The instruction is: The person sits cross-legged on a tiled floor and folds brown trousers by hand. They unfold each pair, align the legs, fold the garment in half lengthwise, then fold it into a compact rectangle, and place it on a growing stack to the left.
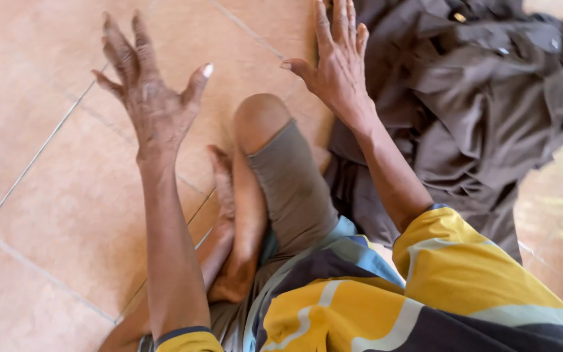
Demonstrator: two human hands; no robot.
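Note:
My left hand (153,98) is stretched out over the orange floor tiles (40,195), fingers spread, holding nothing. My right hand (337,62) reaches forward with fingers apart, its fingertips at the left edge of a crumpled dark brown garment (483,104) lying on the floor to the right. The garment has small pale buttons along its folds. Neither hand grips anything. I sit on the floor with one bent knee (260,120) between my arms.
My folded legs and grey shorts (294,189) fill the middle; a yellow, blue and dark patterned shirt (425,293) covers the bottom right. Tile joints run diagonally across the floor at left.

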